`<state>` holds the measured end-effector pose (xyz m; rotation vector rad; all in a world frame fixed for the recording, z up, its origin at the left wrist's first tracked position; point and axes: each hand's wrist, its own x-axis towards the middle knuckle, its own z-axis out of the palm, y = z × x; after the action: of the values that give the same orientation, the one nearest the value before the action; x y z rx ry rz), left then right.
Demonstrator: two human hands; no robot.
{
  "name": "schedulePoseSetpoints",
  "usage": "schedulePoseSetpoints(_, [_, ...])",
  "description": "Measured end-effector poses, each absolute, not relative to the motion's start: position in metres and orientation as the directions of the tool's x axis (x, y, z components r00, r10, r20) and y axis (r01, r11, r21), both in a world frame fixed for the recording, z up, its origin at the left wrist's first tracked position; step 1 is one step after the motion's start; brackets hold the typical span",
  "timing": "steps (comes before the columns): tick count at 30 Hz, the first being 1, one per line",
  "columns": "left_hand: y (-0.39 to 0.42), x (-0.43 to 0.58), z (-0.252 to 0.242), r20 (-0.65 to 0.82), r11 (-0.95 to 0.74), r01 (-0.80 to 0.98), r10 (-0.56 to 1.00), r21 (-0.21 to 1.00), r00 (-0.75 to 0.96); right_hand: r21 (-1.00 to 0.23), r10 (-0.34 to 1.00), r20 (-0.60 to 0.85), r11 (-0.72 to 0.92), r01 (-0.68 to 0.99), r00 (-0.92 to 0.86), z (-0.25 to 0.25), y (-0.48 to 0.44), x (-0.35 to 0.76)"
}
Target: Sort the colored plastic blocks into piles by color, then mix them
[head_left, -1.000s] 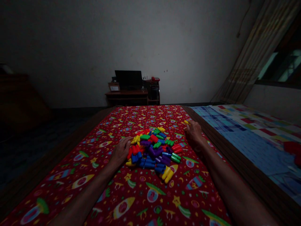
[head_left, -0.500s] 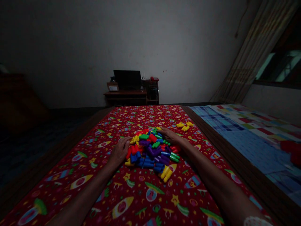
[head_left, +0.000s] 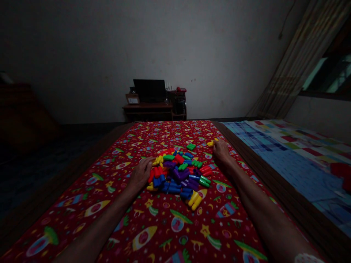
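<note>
A heap of plastic toy blocks [head_left: 179, 175] in red, blue, purple, green and yellow lies on the red patterned cloth. Along its left edge rests my left hand [head_left: 141, 173], fingers stretched out and touching the yellow and red blocks there. My right hand [head_left: 221, 150] is beyond the heap, to the right, with its fingers curled at some yellow toy blocks [head_left: 210, 144]. My fingers partly cover these yellow pieces. Apart from the heap, at its far side, sits a green block [head_left: 191, 147].
The red cloth [head_left: 148, 237] covers a long surface with brown sides. To the right is a bed with blue checked bedding [head_left: 276, 157]. A monitor [head_left: 150, 90] stands on a small desk [head_left: 148, 107] by the far wall. A curtain [head_left: 296, 62] hangs at the right.
My right hand has moved from the heap's far side rightward to the separate yellow blocks. A green block now shows apart behind the heap. My left hand has stayed nearly still.
</note>
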<state>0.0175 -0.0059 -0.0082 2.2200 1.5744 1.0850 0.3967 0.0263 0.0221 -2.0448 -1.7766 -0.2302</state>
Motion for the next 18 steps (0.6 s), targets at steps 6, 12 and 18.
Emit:
schedulePoseSetpoints(6, [-0.005, 0.017, -0.008, 0.443, -0.414, 0.725, 0.881, 0.551, 0.166, -0.265, 0.885, 0.465, 0.115, 0.957, 0.023, 0.029, 0.019, 0.37])
schedulePoseSetpoints(12, [-0.006, 0.018, -0.007, 0.438, -0.406, 0.726, 0.884, 0.554, 0.161, -0.484, 0.821, 0.365, 0.569, 0.664, -0.438, 0.033, 0.007, 0.294])
schedulePoseSetpoints(18, [-0.007, 0.02, -0.006, 0.436, -0.394, 0.722, 0.889, 0.568, 0.143, -0.637, 0.839, 0.345, 0.539, 0.551, -0.422, 0.039, -0.006, 0.283])
